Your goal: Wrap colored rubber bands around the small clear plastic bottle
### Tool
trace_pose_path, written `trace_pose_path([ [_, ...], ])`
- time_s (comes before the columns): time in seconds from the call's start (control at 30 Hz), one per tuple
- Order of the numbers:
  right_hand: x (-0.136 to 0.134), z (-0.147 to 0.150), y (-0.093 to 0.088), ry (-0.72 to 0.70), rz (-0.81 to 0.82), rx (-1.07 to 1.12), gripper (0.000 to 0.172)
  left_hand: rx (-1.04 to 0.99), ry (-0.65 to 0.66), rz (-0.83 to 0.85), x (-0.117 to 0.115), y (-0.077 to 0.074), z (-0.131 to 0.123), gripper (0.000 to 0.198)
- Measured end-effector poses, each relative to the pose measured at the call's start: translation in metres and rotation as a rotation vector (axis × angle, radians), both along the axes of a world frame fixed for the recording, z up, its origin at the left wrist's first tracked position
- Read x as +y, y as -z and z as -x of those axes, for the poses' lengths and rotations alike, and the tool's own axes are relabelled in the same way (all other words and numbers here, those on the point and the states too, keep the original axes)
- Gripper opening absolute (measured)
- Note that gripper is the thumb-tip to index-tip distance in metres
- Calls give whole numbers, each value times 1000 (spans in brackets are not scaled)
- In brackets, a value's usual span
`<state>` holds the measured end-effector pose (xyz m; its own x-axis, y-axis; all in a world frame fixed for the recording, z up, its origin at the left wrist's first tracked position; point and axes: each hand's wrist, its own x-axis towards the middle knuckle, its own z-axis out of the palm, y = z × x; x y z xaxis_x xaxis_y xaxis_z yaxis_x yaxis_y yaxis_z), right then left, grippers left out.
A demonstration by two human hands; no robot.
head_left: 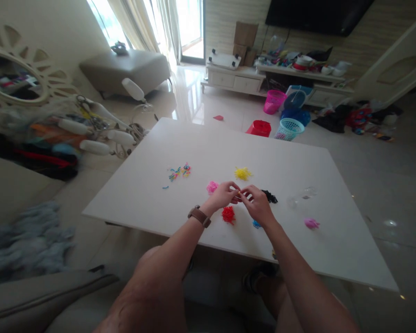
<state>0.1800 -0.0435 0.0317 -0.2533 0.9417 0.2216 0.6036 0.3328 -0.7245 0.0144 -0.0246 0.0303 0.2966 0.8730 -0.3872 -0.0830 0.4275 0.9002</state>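
Over the middle of the white table [194,143], my left hand [223,195] and my right hand [256,202] meet at their fingertips. Both are pinched closed around a tiny yellowish piece [239,193], too small to make out well. A brown watch is on my left wrist. Around the hands lie little heaps of thin, band-like pieces: pink [212,187] by the left hand, red [228,215] just below, yellow [242,173] beyond, black [271,196] beside the right hand. A blue heap [256,224] is partly hidden under my right wrist.
Mixed coloured pieces [180,171] are scattered at the table's left. Toward the right lie a clear plastic container [309,193] and a purple item [311,223]. Past the far edge stand a red bucket [260,128] and a light blue basket [290,128]. A white lamp-like fixture [119,137] stands near the left edge.
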Motion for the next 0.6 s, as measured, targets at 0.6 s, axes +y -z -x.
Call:
trace_pose_path([
  [0.6, 96, -8, 51, 591, 248, -69, 16, 675, 209, -359, -4, -17, 47, 21],
])
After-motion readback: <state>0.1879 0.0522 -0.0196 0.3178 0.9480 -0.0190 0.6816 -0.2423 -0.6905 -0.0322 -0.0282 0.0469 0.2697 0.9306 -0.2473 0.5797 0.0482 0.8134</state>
